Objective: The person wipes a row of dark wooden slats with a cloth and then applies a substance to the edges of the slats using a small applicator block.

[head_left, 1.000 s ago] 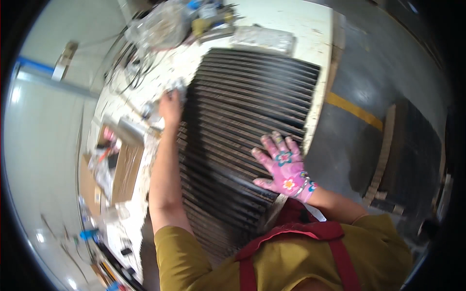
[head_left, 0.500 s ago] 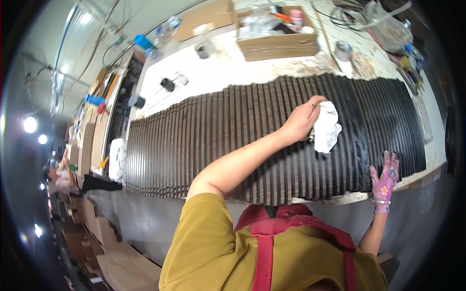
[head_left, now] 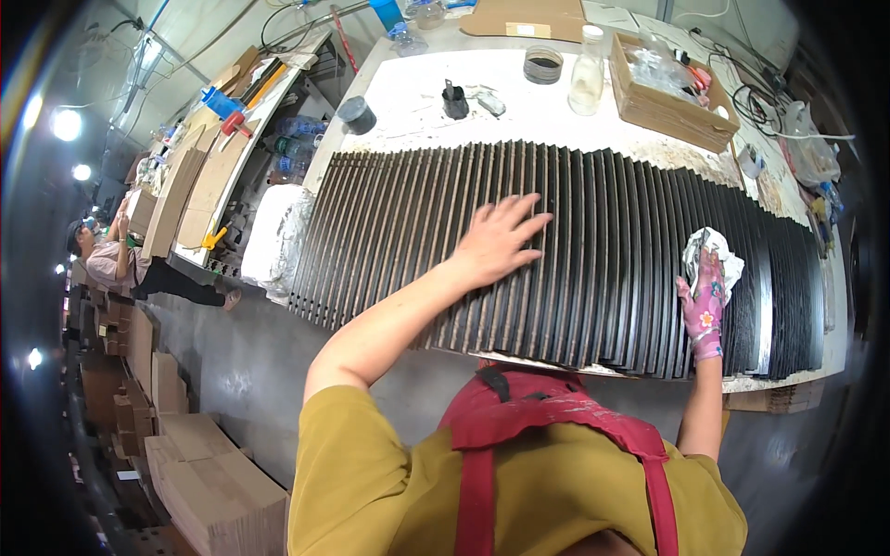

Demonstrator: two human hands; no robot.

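Observation:
A long row of thin dark strips (head_left: 399, 232), brown at the left and blacker toward the right, stands on edge, packed side by side along the worktable. My bare left hand (head_left: 501, 239) rests on the middle of the row, its fingers spread and holding nothing. Farther right, my right hand (head_left: 704, 306) wears a pink flowered glove. It holds a crumpled white cloth (head_left: 730, 267) against the tops of the strips, and the fingers partly cover the cloth.
Beyond the strips on the white table (head_left: 408, 93) stand a dark cup (head_left: 454, 100), a grey round container (head_left: 356, 115), a jar (head_left: 542, 67), a clear bottle (head_left: 586, 79) and a cardboard box (head_left: 667, 107). A wrapped white bundle (head_left: 278, 236) sits left. Another person (head_left: 111, 255) is far left.
The white cloth has passed from my left hand to my gloved right hand. My left hand has moved left and opened onto the strips. The view has shifted.

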